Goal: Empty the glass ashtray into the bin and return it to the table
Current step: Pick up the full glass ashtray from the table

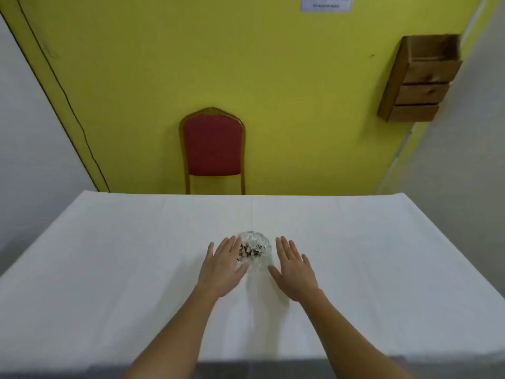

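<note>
A clear cut-glass ashtray (255, 248) with dark ash and butts inside sits near the middle of a table covered by a white cloth (136, 269). My left hand (222, 268) is flat and open just left of the ashtray, its fingertips overlapping the rim. My right hand (293, 269) is open, fingers apart, just right of the ashtray with a small gap to it. Neither hand holds anything. No bin is in view.
A red padded chair (213, 144) with a gold frame stands behind the table's far edge against a yellow wall. A wooden wall rack (420, 80) hangs at the upper right. White walls flank both sides.
</note>
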The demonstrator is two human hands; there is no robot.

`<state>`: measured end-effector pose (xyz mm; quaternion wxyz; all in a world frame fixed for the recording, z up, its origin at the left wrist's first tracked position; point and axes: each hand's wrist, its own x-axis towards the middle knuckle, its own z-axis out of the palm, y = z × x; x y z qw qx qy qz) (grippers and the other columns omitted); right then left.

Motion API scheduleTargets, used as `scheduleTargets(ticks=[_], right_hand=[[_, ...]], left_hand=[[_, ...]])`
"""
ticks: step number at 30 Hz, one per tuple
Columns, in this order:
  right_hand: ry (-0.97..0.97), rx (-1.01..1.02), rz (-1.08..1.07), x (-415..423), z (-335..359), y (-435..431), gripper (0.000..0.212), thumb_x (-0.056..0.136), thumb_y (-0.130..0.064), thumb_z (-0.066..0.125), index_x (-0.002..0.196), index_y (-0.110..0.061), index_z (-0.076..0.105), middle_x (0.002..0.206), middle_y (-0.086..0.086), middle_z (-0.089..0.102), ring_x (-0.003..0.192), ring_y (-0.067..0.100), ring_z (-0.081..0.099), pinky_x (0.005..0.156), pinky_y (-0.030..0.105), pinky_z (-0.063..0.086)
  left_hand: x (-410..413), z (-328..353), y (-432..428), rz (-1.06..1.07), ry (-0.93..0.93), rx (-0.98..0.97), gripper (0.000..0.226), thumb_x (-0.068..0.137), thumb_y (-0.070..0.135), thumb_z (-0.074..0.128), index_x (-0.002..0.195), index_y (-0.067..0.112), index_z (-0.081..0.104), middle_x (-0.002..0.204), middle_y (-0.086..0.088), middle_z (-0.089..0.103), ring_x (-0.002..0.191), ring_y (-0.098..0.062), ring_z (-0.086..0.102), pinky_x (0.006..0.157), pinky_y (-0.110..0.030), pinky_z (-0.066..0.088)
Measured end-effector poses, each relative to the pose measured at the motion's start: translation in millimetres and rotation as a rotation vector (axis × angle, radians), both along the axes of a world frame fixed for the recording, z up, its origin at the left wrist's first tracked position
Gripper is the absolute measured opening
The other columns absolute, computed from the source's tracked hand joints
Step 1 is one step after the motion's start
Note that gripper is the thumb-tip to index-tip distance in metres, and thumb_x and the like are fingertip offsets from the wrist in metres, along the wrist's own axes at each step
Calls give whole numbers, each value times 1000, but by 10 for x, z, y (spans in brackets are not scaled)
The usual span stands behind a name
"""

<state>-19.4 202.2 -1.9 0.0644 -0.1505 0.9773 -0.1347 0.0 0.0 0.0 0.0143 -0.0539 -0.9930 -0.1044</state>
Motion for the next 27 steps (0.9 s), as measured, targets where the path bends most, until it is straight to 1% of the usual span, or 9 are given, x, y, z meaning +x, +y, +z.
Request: scheduleTargets(ticks=[5,8,13,16,21,24,27], right_hand=[[-26,59,86,-235,-104,-28,85,91,-65,34,151,-22,-10,163,-1,-6,148,23,-9,120,46,7],[-47,75,106,-335,-189,-74,93,85,-71,36,151,-24,-10,163,-1,-4,148,25,-8,120,46,5],[-99,24,143,-503,-319,-109,101,82,-68,45,150,-21,-13,163,0,3,149,19,-3,121,42,3],[-84,-16,173,-569,-334,-96,106,79,-70,49,151,-20,-11,162,2,13,148,17,6,120,39,3],[-33,-25,211,-633,-329,-91,109,75,-71,52,152,-15,-2,160,5,22,146,20,17,119,36,8],[-2,-40,211,-638,-347,-98,108,74,-69,55,152,-14,3,157,7,27,144,22,22,118,33,7],[29,-56,200,-616,-352,-103,106,74,-65,59,152,-13,8,155,9,33,142,24,26,117,33,10]], left_hand=[[-214,-183,-12,-23,-88,-1,84,90,65,35,151,19,1,161,-2,3,147,-16,1,118,-44,-2],[-323,-302,-60,-74,-97,-1,95,84,74,35,151,19,-3,161,-1,-4,147,-17,-3,118,-44,-3],[-550,-425,-252,-200,-103,58,114,70,84,39,150,19,-10,160,2,-10,146,-10,-7,118,-40,-6],[-692,-416,-321,-296,-124,49,121,65,87,44,150,20,-10,161,0,-4,146,-10,-7,119,-39,-7],[-888,-381,-413,-433,-158,87,129,55,92,46,149,25,-12,160,-1,6,146,-15,3,120,-35,-4],[-940,-395,-470,-491,-134,59,130,56,94,44,150,21,-9,161,-4,9,146,-15,6,117,-32,-8],[-973,-384,-480,-513,-95,59,131,55,94,44,151,17,-2,159,-6,16,145,-16,12,117,-31,-6]])
